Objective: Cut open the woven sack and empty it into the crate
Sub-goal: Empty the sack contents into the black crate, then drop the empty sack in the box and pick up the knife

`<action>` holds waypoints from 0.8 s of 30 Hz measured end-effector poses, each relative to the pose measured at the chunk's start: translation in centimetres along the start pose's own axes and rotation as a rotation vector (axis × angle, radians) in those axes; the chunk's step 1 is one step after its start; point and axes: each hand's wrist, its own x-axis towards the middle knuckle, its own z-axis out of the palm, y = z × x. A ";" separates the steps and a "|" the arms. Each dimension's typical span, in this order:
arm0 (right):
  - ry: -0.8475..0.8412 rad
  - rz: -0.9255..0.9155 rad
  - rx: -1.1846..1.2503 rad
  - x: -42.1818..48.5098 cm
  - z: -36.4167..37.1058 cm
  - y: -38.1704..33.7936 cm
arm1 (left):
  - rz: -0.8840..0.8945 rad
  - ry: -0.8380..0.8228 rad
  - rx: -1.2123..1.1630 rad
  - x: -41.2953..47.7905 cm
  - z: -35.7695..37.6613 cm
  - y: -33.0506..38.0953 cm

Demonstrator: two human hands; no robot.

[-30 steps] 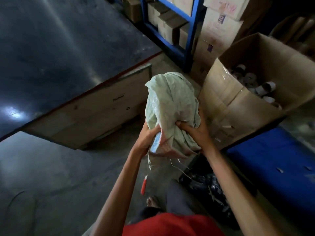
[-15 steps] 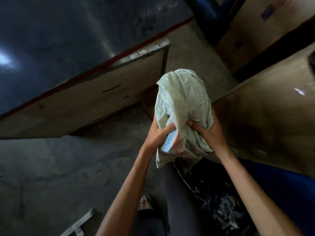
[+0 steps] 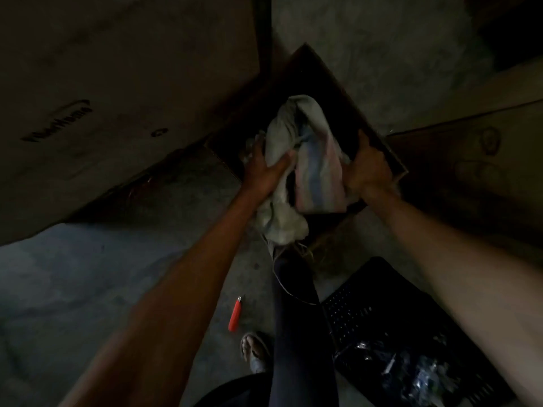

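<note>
Hands: left hand (image 3: 264,168) clamped on the crumpled woven sack (image 3: 296,171); right hand (image 3: 367,168) gripping the rim of a cardboard box (image 3: 393,160).
Sack: pale green weave, pink and blue stripes, bunched, pressed down into the box.
Crate: black perforated plastic crate (image 3: 382,309) on the floor at lower right, shiny dark pieces inside.
Cutter: red-handled cutter (image 3: 235,314) lying on concrete floor (image 3: 88,274).
Writing: dark print on the cardboard panel (image 3: 88,83), unreadable.

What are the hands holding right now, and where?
Left hand grips the crumpled sack at its middle; right hand grips the cardboard box's rim.
</note>
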 end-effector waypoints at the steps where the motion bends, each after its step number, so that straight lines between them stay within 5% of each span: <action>1: 0.021 0.038 0.025 0.6 0.5 0.2 | -0.003 -0.002 0.020 1.0 0.2 0.1; 7: -0.011 -0.107 -0.035 -2.7 1.1 1.1 | -0.001 -0.055 0.079 1.2 0.1 1.5; 14: -0.067 -0.192 -0.223 -14.9 2.8 -1.4 | 0.006 -0.033 0.220 -11.0 -5.8 -2.5; 24: -0.136 -0.214 -0.140 -41.2 15.1 -5.9 | -0.047 0.151 0.422 -36.9 -19.5 -24.4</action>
